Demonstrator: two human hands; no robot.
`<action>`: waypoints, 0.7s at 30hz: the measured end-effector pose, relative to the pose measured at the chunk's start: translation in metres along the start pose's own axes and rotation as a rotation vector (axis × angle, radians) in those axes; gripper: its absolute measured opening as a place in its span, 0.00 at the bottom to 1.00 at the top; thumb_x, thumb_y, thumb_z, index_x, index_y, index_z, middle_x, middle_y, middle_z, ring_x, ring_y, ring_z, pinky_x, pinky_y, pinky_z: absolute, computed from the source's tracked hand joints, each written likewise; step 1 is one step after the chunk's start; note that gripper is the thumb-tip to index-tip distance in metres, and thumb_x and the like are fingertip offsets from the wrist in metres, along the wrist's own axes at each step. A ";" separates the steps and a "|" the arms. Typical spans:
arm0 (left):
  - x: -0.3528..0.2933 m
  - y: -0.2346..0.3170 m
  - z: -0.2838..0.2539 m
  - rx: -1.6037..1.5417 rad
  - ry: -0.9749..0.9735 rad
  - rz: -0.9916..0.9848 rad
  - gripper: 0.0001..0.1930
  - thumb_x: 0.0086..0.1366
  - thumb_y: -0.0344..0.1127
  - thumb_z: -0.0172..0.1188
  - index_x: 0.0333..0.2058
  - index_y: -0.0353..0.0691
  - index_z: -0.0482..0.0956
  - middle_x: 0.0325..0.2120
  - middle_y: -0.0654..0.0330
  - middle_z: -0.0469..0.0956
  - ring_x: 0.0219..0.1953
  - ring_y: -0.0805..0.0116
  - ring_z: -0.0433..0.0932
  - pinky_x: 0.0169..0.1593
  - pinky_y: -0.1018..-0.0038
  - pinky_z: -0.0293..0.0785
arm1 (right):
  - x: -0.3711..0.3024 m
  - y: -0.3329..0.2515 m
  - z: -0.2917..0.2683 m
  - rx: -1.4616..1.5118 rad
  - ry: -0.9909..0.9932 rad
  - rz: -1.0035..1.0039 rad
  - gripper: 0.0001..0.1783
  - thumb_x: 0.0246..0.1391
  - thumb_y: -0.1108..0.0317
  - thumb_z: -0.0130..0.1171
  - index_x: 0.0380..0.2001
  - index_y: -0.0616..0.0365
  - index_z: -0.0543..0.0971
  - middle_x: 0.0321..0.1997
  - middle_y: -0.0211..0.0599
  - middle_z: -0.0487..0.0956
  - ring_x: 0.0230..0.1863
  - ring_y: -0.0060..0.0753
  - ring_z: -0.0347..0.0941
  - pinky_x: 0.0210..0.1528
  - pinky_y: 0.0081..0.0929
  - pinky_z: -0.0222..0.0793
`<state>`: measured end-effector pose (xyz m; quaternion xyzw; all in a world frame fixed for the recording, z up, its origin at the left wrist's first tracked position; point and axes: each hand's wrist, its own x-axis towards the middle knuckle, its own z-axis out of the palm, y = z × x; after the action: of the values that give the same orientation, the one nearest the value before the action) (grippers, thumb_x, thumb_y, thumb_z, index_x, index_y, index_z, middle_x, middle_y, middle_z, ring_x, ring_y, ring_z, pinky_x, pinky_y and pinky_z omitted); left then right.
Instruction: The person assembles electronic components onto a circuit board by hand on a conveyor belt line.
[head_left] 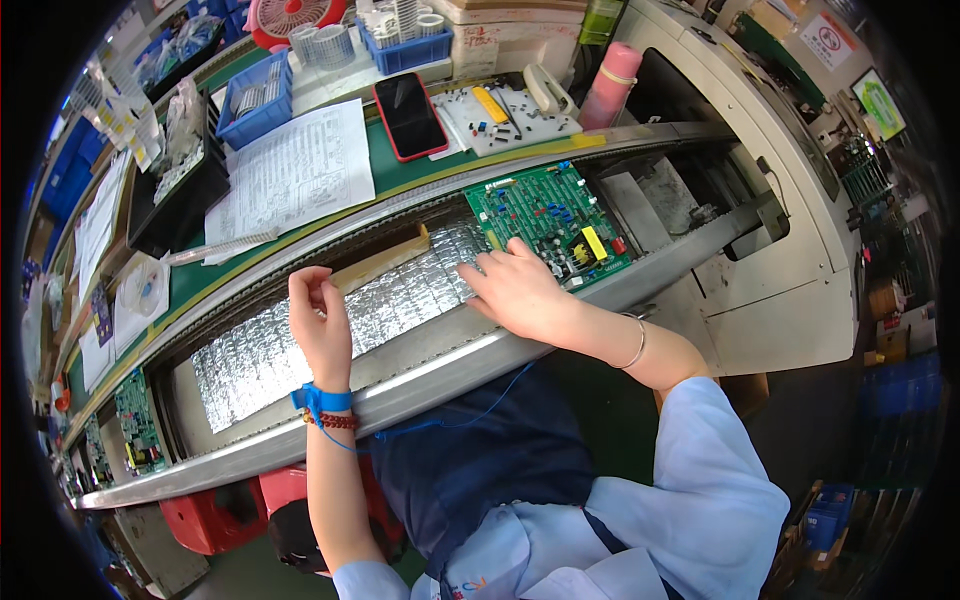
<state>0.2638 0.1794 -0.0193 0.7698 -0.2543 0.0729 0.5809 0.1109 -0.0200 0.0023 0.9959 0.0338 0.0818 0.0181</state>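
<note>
My right hand (pixel 515 290) is at the lower left edge of a green circuit board (pixel 540 205), its fingers spread and the fingertips at or just over that edge. Many small parts stand on the board, among them a yellow block, a red one and several blue ones. Over the silver foil-like sheet (pixel 390 295) my left hand (pixel 320 325) hovers with loosely bent fingers and nothing visible in them. A blue wrist strap (pixel 320 401) with a thin blue cord circles my left wrist. The board lies at the right part of a metal-railed conveyor (pixel 440 350).
Beyond the rail lie printed sheets (pixel 300 165), a phone with a red rim (pixel 410 115), and a white pad with loose small components (pixel 500 118). A pink bottle (pixel 612 85) and blue bins (pixel 255 100) stand there. A pale machine (pixel 770 290) is right; more boards (pixel 138 425) sit far left.
</note>
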 end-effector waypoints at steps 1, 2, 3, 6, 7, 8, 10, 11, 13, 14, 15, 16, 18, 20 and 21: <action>0.000 0.000 0.001 -0.008 -0.008 0.005 0.04 0.62 0.23 0.50 0.35 0.36 0.72 0.24 0.66 0.70 0.24 0.81 0.64 0.29 0.83 0.63 | -0.004 0.005 0.001 -0.007 -0.015 0.030 0.21 0.49 0.59 0.60 0.45 0.56 0.72 0.29 0.33 0.74 0.35 0.32 0.72 0.43 0.30 0.57; 0.000 0.000 0.002 -0.012 -0.008 0.003 0.04 0.62 0.23 0.50 0.35 0.37 0.72 0.24 0.66 0.70 0.24 0.81 0.64 0.29 0.83 0.63 | -0.007 0.010 0.001 -0.029 -0.038 0.067 0.21 0.49 0.59 0.59 0.45 0.56 0.72 0.30 0.34 0.74 0.36 0.32 0.72 0.43 0.30 0.57; 0.000 0.000 0.003 -0.016 -0.008 0.000 0.04 0.62 0.23 0.50 0.35 0.37 0.72 0.24 0.66 0.70 0.24 0.81 0.64 0.29 0.83 0.63 | -0.010 0.016 0.001 -0.035 -0.038 0.077 0.21 0.49 0.59 0.59 0.45 0.56 0.72 0.30 0.34 0.74 0.36 0.32 0.72 0.43 0.30 0.57; -0.001 -0.001 0.005 -0.039 -0.020 -0.005 0.04 0.62 0.23 0.49 0.35 0.36 0.71 0.25 0.67 0.70 0.25 0.81 0.64 0.29 0.83 0.63 | -0.024 0.035 0.002 -0.064 -0.013 0.165 0.19 0.50 0.59 0.59 0.43 0.56 0.73 0.31 0.35 0.74 0.37 0.33 0.72 0.45 0.32 0.57; -0.001 -0.002 0.004 -0.039 -0.015 -0.005 0.04 0.62 0.23 0.49 0.35 0.36 0.71 0.25 0.67 0.70 0.25 0.81 0.64 0.29 0.83 0.63 | -0.027 0.040 0.003 -0.069 -0.011 0.172 0.19 0.50 0.59 0.59 0.43 0.56 0.73 0.31 0.35 0.74 0.37 0.33 0.72 0.45 0.32 0.57; -0.001 -0.003 0.002 -0.034 -0.014 0.002 0.04 0.62 0.23 0.49 0.34 0.36 0.71 0.24 0.67 0.69 0.24 0.81 0.64 0.29 0.83 0.63 | -0.031 0.045 0.003 -0.069 -0.031 0.215 0.17 0.50 0.58 0.58 0.41 0.55 0.73 0.32 0.35 0.74 0.39 0.34 0.71 0.47 0.34 0.56; -0.001 -0.003 0.001 -0.029 -0.018 0.001 0.04 0.62 0.23 0.49 0.34 0.36 0.71 0.24 0.67 0.69 0.24 0.81 0.64 0.29 0.83 0.63 | -0.038 0.056 0.004 -0.081 -0.066 0.287 0.16 0.50 0.58 0.58 0.39 0.55 0.74 0.32 0.36 0.73 0.40 0.35 0.71 0.49 0.37 0.56; -0.002 -0.003 0.001 -0.018 -0.019 -0.004 0.04 0.62 0.23 0.49 0.34 0.37 0.71 0.24 0.67 0.69 0.24 0.81 0.64 0.29 0.83 0.63 | -0.042 0.062 0.004 -0.087 -0.066 0.295 0.16 0.50 0.58 0.58 0.39 0.55 0.74 0.32 0.36 0.73 0.40 0.35 0.71 0.49 0.37 0.56; -0.002 -0.002 0.001 -0.023 -0.030 -0.010 0.04 0.62 0.23 0.49 0.34 0.37 0.71 0.24 0.67 0.69 0.24 0.81 0.64 0.29 0.83 0.62 | -0.050 0.075 0.006 -0.122 -0.065 0.361 0.16 0.49 0.58 0.58 0.38 0.55 0.74 0.32 0.36 0.73 0.40 0.36 0.71 0.49 0.38 0.56; -0.002 -0.001 0.001 -0.014 -0.032 -0.022 0.03 0.62 0.23 0.49 0.34 0.37 0.71 0.24 0.67 0.69 0.24 0.81 0.64 0.29 0.83 0.62 | -0.054 0.081 0.008 -0.122 -0.063 0.388 0.16 0.48 0.58 0.60 0.37 0.55 0.74 0.33 0.37 0.73 0.40 0.37 0.71 0.49 0.38 0.57; -0.002 -0.001 0.001 -0.004 -0.034 -0.034 0.03 0.62 0.24 0.49 0.34 0.37 0.71 0.24 0.67 0.69 0.24 0.81 0.64 0.29 0.83 0.62 | -0.058 0.087 0.009 -0.125 -0.062 0.395 0.16 0.48 0.58 0.60 0.37 0.55 0.74 0.33 0.37 0.73 0.40 0.37 0.71 0.49 0.38 0.57; -0.001 0.000 0.001 0.002 -0.035 -0.035 0.03 0.62 0.24 0.49 0.34 0.37 0.71 0.24 0.67 0.69 0.24 0.81 0.64 0.29 0.83 0.62 | -0.060 0.092 0.009 -0.154 -0.056 0.416 0.18 0.48 0.58 0.60 0.40 0.55 0.74 0.33 0.37 0.73 0.40 0.36 0.71 0.47 0.36 0.57; -0.001 -0.002 0.003 0.007 -0.037 -0.026 0.03 0.62 0.24 0.49 0.34 0.37 0.71 0.24 0.67 0.69 0.24 0.82 0.64 0.29 0.83 0.62 | -0.065 0.102 0.007 -0.175 -0.111 0.485 0.21 0.47 0.58 0.60 0.43 0.56 0.73 0.37 0.40 0.75 0.42 0.37 0.72 0.46 0.36 0.57; -0.001 -0.003 0.002 0.025 -0.028 -0.012 0.04 0.62 0.24 0.49 0.34 0.37 0.72 0.23 0.67 0.68 0.24 0.82 0.63 0.29 0.83 0.62 | -0.070 0.111 0.007 -0.173 -0.113 0.528 0.21 0.47 0.58 0.60 0.43 0.56 0.73 0.39 0.42 0.75 0.43 0.38 0.72 0.47 0.37 0.56; -0.001 -0.002 0.002 0.025 -0.031 -0.009 0.04 0.62 0.24 0.49 0.34 0.37 0.72 0.23 0.67 0.68 0.24 0.82 0.63 0.29 0.83 0.62 | -0.072 0.115 0.008 -0.172 -0.117 0.566 0.21 0.47 0.58 0.60 0.43 0.56 0.73 0.42 0.44 0.75 0.45 0.39 0.72 0.48 0.37 0.56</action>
<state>0.2637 0.1780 -0.0222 0.7790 -0.2588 0.0615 0.5678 0.0484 -0.1401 -0.0122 0.9636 -0.2534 0.0286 0.0809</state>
